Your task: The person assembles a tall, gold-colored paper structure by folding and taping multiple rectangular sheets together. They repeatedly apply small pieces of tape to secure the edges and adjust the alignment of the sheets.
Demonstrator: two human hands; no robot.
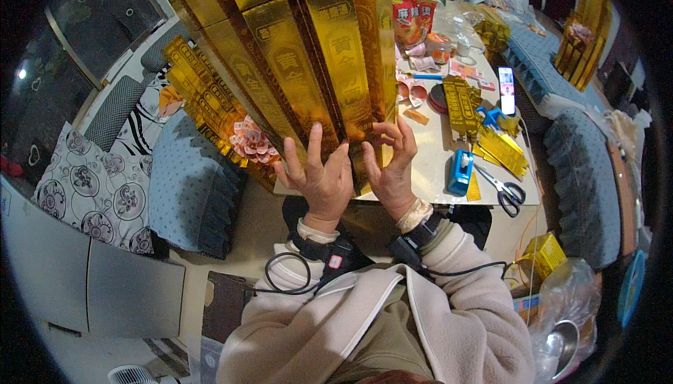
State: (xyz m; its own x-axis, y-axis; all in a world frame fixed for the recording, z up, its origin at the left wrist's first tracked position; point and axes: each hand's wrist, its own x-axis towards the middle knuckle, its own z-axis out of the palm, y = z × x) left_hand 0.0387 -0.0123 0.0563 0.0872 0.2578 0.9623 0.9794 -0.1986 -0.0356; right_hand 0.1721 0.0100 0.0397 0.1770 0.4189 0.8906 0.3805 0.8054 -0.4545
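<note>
- Both hands are pressing against gold boxes (329, 69) held upright over the table (434, 153).
- Left hand (319, 177) is spreading open, fingers splayed.
- Right hand (392, 167) is cupping the edge, fingers curled loosely.

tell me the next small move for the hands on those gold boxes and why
Probably close both hands in on the bundle of long gold boxes. The left hand and right hand meet its lower end with fingers splayed, pressing rather than gripping, and the tall bundle leans left above the table.
</note>
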